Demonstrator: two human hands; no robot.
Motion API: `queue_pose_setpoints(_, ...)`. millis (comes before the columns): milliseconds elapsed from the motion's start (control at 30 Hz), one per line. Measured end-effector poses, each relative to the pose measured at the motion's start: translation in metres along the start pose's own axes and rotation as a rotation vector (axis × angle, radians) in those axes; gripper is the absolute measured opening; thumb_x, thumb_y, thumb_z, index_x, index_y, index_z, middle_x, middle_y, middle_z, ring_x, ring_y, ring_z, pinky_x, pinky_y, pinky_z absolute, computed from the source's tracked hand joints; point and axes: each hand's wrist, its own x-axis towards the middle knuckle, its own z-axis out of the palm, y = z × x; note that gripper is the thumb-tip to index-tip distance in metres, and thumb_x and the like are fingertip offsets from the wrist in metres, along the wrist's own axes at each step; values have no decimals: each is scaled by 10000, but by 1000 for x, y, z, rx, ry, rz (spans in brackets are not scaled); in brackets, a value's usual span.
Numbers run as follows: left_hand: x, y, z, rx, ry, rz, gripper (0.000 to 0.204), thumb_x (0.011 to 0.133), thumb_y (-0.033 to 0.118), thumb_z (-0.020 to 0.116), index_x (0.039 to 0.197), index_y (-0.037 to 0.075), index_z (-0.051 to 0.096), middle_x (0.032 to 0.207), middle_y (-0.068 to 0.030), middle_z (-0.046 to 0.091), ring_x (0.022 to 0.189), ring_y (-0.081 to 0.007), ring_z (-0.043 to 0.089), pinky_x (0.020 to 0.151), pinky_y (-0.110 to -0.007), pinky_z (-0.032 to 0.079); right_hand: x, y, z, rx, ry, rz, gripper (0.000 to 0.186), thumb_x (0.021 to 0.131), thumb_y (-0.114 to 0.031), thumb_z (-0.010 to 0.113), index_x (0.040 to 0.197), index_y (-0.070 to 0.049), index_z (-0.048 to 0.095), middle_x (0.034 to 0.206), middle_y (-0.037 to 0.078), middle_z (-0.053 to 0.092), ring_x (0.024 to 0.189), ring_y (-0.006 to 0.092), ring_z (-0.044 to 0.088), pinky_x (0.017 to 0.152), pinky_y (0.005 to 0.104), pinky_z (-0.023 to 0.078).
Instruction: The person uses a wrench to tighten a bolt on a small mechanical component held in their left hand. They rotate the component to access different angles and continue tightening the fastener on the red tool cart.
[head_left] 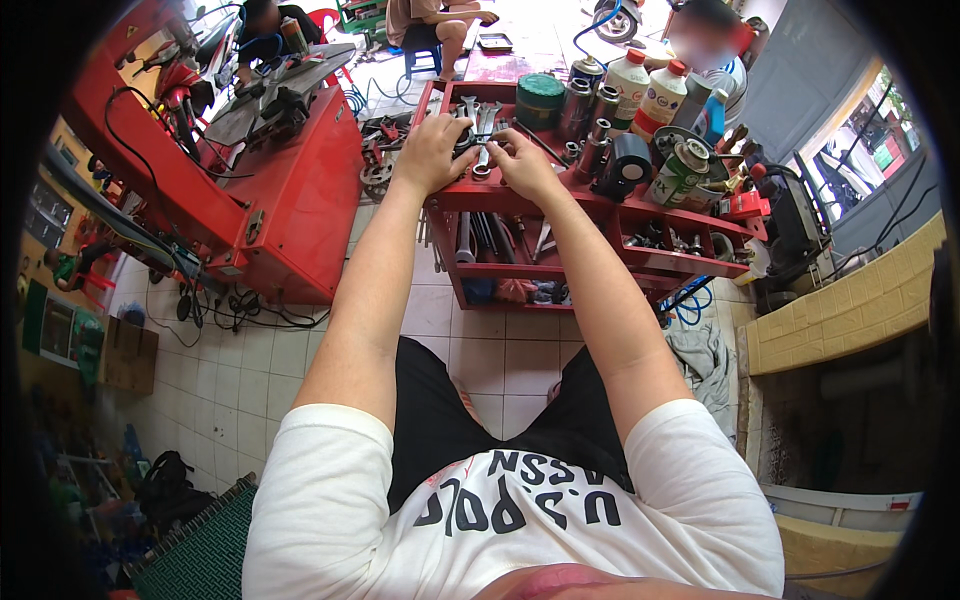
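Observation:
On a red tool cart (610,205) straight ahead, my left hand (432,152) has its fingers curled over the front left of the top tray, closed on something dark I cannot make out. My right hand (522,165) is just right of it, thumb and fingertips closed on a small metal wrench (481,165) whose ring end points toward me. More silver wrenches (470,108) lie behind my hands. Metal sockets (600,130) and a dark green round tub (539,100) stand to the right, and long bars and wrenches (467,240) fill the shelf below.
A red machine (292,200) with cables stands left. Bottles (662,100) and cans (680,175) crowd the cart's right. A seated co-worker (415,30) is beyond, another person (730,85) behind the bottles, another (260,50) at upper left. A padded yellow panel (840,295) is at right.

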Motion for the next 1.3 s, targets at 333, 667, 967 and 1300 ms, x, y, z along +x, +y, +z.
queue_pose_setpoints(333,2,5,-6,3,-88,-14,462,928,380,752,1261,96,602,1168,-112,624,1158,-333,602,987,-460,490,2,3,-1,-46,-23,-29,308,1067,-280,620,1202,-11,682,952,140,781,831,201,739,775,350,561)
queue_pose_setpoints(667,-3,-3,0,25,27,-38,655,859,496,790,1325,95,563,1166,-121,617,1106,-331,631,939,-465,514,7,7,-1,-55,-66,9,372,1067,-316,598,1149,28,714,962,180,770,896,316,729,836,410,539)
queue_pose_setpoints(967,-3,0,-10,-165,-88,-157,834,724,586,871,1339,101,582,1233,-163,672,1145,-374,679,993,-471,543,10,3,-9,218,-135,268,369,1128,-375,509,1117,-51,683,823,55,735,568,152,645,542,301,491)
queue_pose_setpoints(1300,-4,1,-8,-181,-110,-178,780,742,564,877,1318,97,635,1188,-179,723,1110,-354,711,962,-445,561,6,-12,-20,292,-149,353,379,1107,-420,542,1149,-54,631,890,56,735,655,134,673,559,293,513)
